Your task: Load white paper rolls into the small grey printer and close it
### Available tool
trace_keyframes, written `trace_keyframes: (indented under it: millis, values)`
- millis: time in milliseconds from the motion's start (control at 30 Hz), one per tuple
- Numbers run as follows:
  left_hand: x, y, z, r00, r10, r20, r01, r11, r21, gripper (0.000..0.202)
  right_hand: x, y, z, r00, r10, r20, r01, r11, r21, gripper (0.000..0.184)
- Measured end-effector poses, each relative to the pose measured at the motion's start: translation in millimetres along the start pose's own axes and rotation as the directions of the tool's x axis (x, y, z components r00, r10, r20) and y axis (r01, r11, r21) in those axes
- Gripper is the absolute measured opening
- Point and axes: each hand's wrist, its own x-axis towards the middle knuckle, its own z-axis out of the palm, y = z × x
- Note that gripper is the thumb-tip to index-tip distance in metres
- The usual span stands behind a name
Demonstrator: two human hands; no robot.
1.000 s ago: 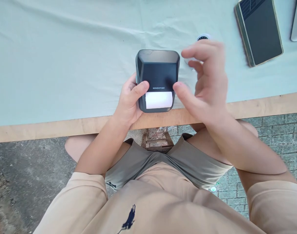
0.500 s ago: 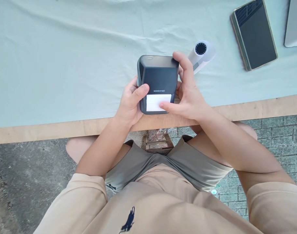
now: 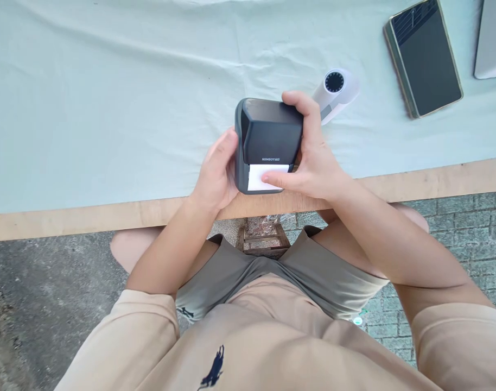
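Note:
A dark grey label printer (image 3: 270, 136) with a white label (image 3: 258, 176) showing at its front slot stands near the table's front edge, tipped up a little. My left hand (image 3: 215, 176) grips its left side, fingers curled around it. My right hand (image 3: 313, 157) wraps its right side, index finger over the top corner and thumb pressed on the white label.
A small white cylindrical device (image 3: 335, 92) lies just beyond my right hand. A dark phone (image 3: 425, 54) and a white object's corner (image 3: 492, 41) lie at the far right. The pale green cloth (image 3: 109, 108) covers the wooden table (image 3: 69, 220).
My right hand came down from the air onto the printer's right side, its thumb now on the label. The printer has been lifted and tilted slightly, with my left thumb shifted to its side.

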Motion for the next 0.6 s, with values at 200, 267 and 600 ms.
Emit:
trace_keyframes:
  millis: [200, 267, 600]
  values:
    - [2.8, -2.0, -3.0, 0.999, 0.007, 0.036, -0.005, 0.998, -0.055, 0.033, -2.4, 1.2, -1.2, 1.000, 0.010, 0.016, -0.011, 1.000, 0.011, 0.090]
    - [3.0, -1.0, -4.0, 0.998, 0.007, 0.066, -0.001, 0.996, -0.093, 0.030, -2.8, 1.3, -1.4, 1.000, 0.007, 0.027, -0.007, 1.000, 0.023, 0.089]
    - [3.4, 3.7, 0.0, 0.998, 0.015, 0.068, -0.010, 0.998, -0.065, 0.025, -2.6, 3.4, -2.1, 1.000, 0.020, 0.024, -0.021, 0.999, 0.026, 0.089]
